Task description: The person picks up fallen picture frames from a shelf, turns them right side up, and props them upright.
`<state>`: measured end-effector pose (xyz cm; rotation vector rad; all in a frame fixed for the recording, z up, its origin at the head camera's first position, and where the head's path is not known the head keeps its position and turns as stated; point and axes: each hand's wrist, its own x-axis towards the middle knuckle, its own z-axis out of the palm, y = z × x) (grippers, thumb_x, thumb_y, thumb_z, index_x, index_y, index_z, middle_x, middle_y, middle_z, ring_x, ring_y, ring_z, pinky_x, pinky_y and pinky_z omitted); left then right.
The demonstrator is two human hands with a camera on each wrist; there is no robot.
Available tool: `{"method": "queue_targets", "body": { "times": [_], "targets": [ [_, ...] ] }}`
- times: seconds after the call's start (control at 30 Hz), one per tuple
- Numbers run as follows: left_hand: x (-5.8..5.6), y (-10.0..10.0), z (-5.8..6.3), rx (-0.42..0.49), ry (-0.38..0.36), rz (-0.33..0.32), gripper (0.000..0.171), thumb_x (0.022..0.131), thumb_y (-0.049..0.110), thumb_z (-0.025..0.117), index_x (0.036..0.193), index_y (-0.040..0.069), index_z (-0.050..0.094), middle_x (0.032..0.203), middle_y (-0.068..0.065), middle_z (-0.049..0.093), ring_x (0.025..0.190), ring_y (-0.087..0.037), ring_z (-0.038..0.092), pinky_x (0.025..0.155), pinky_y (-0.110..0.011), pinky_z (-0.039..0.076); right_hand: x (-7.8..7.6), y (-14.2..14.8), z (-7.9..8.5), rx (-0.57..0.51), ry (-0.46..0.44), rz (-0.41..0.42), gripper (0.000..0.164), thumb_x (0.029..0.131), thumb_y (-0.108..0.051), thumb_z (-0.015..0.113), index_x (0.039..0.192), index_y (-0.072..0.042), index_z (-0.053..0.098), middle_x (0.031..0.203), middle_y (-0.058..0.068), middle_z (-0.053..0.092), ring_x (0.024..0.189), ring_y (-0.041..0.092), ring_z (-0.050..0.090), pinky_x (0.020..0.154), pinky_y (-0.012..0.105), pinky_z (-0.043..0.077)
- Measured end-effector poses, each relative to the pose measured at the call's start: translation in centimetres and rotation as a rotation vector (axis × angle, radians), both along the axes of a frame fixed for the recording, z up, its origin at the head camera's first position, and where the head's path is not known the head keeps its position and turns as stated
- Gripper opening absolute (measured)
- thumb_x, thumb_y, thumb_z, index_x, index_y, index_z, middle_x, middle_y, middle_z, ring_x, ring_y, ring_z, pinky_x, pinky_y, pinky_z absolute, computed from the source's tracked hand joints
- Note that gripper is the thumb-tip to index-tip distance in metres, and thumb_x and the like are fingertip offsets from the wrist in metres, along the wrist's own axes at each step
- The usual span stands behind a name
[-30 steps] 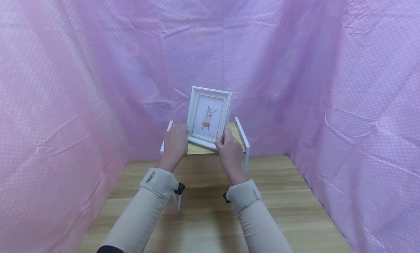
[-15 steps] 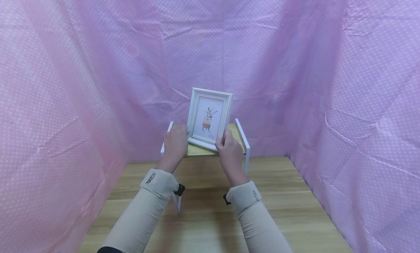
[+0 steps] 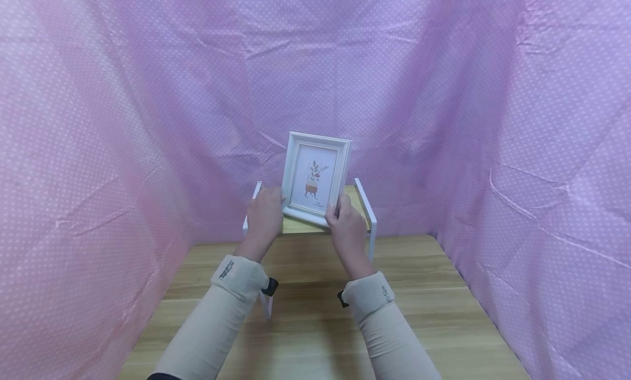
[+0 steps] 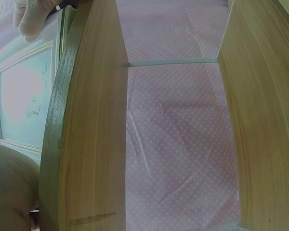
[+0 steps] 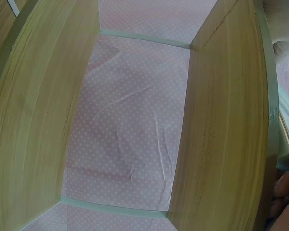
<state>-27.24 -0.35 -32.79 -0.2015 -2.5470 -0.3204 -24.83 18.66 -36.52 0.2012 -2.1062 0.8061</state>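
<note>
A white picture frame (image 3: 316, 177) with a drawing of a potted plant stands tilted on the top board (image 3: 300, 225) of a small shelf, leaning a little to one side. My left hand (image 3: 265, 213) holds its lower left edge, fingers curled. At the lower right corner my right hand (image 3: 348, 224) pinches it, thumb in front and fingers behind. In the left wrist view the frame (image 4: 24, 91) shows past the board edge, with my right hand (image 4: 36, 17) above and my left hand (image 4: 12, 187) below it. The right wrist view catches my right hand (image 5: 284, 197) at its edge.
The shelf has white metal side rails (image 3: 365, 200) and a lower wooden board (image 4: 265, 110) beneath the top one. It stands on a wood-grain table (image 3: 315, 325). Pink dotted cloth (image 3: 315, 57) hangs behind and along both sides.
Almost nothing differs. The picture frame and both hands stay in place on the shelf, with only a very slight shift of the whole view.
</note>
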Motion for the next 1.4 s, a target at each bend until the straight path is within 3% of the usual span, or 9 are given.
{"method": "queue_targets", "body": {
  "times": [0.2, 0.47, 0.87, 1.0, 1.23, 1.4],
  "targets": [
    [0.29, 0.02, 0.08, 0.004, 0.020, -0.003, 0.021, 0.103, 0.024, 0.058, 0.101, 0.003, 0.063, 0.104, -0.015, 0.069, 0.095, -0.033, 0.063, 0.076, -0.048, 0.054, -0.12, 0.07, 0.03, 0.009, 0.012, 0.001, 0.015, 0.096, -0.015, 0.057, 0.089, -0.005, 0.049, 0.062, 0.005, 0.051, 0.050, 0.017, 0.042, 0.042, 0.030, 0.032],
    [0.35, -0.18, -0.02, -0.014, 0.030, 0.005, 0.020, 0.102, 0.024, 0.060, 0.095, 0.004, 0.061, 0.098, -0.013, 0.067, 0.090, -0.032, 0.063, 0.071, -0.046, 0.054, -0.15, -0.03, -0.11, 0.007, 0.007, 0.008, 0.015, 0.096, -0.017, 0.058, 0.090, -0.005, 0.050, 0.063, 0.005, 0.053, 0.050, 0.016, 0.043, 0.042, 0.029, 0.033],
    [0.26, -0.45, -0.46, 0.001, 0.013, 0.019, 0.021, 0.103, 0.024, 0.058, 0.099, 0.004, 0.062, 0.105, -0.014, 0.069, 0.098, -0.033, 0.063, 0.076, -0.047, 0.054, 0.11, -0.26, -0.10, 0.006, -0.029, 0.018, 0.015, 0.098, -0.017, 0.057, 0.090, -0.006, 0.051, 0.064, 0.005, 0.054, 0.051, 0.017, 0.044, 0.043, 0.030, 0.034],
    [0.13, -0.42, -0.60, 0.007, 0.034, 0.013, 0.021, 0.103, 0.024, 0.058, 0.100, 0.004, 0.063, 0.106, -0.014, 0.068, 0.098, -0.032, 0.062, 0.076, -0.047, 0.054, 0.15, -0.21, 0.06, 0.001, -0.035, 0.013, 0.014, 0.097, -0.017, 0.057, 0.092, -0.005, 0.053, 0.065, 0.006, 0.056, 0.051, 0.017, 0.045, 0.043, 0.029, 0.036],
    [0.18, -0.12, -0.53, 0.006, 0.088, 0.000, 0.021, 0.103, 0.022, 0.058, 0.097, 0.003, 0.062, 0.099, -0.014, 0.067, 0.093, -0.033, 0.062, 0.071, -0.047, 0.053, -0.05, 0.33, 0.54, 0.011, -0.036, 0.005, 0.015, 0.098, -0.017, 0.056, 0.089, -0.007, 0.049, 0.061, 0.004, 0.047, 0.053, 0.019, 0.043, 0.044, 0.032, 0.033],
    [0.38, -0.08, -0.48, -0.007, 0.080, 0.002, 0.022, 0.103, 0.024, 0.059, 0.100, 0.002, 0.063, 0.101, -0.014, 0.068, 0.095, -0.032, 0.063, 0.072, -0.045, 0.054, 0.04, 0.35, 0.52, 0.003, -0.078, -0.003, 0.016, 0.099, -0.020, 0.055, 0.091, -0.007, 0.050, 0.063, 0.005, 0.050, 0.054, 0.019, 0.045, 0.045, 0.033, 0.035]
  ]
}}
